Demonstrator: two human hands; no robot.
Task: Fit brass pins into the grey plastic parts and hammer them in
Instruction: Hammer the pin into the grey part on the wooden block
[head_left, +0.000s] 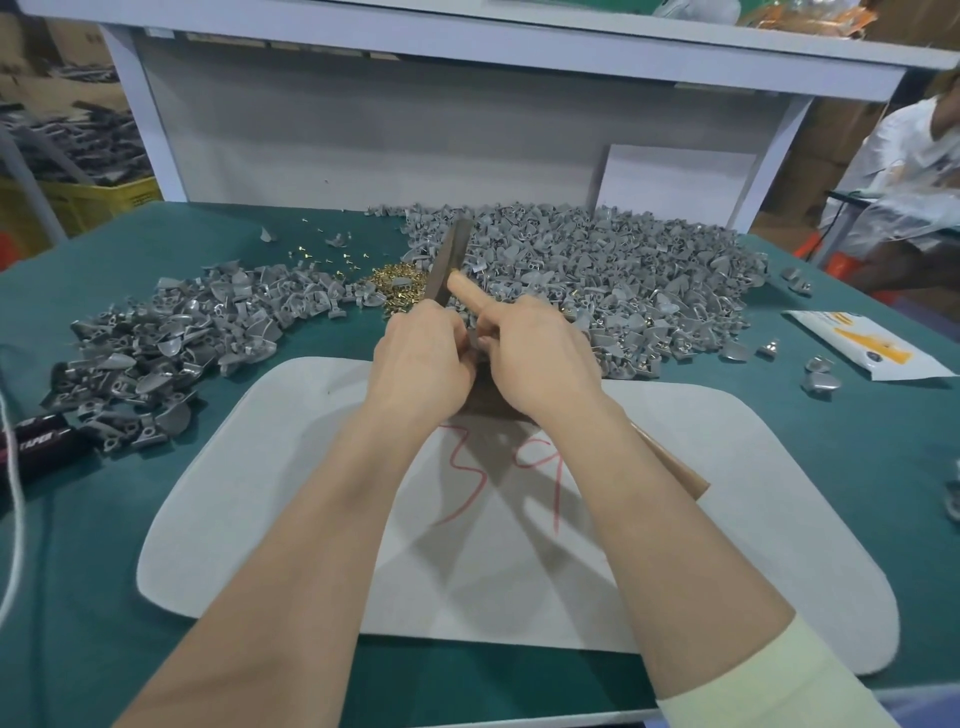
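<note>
My left hand (421, 358) and my right hand (535, 358) meet over the far edge of the white mat (291, 499). The left fingers are closed on a small grey plastic part (474, 340), mostly hidden between the hands. The right hand grips a hammer: its dark metal head (451, 260) points away from me, the index finger lies along it, and the wooden handle (675, 467) runs back under my right forearm. A heap of brass pins (389, 288) lies just beyond the hands. Grey parts form a left pile (171, 338) and a larger right pile (613, 275).
The green table (104, 571) carries a white and yellow packet (862, 351) at the right, stray grey parts (821, 382) beside it, and a black object (44, 447) with a white cord at the left edge. A white shelf frame (363, 130) stands behind. Another person (904, 171) sits far right.
</note>
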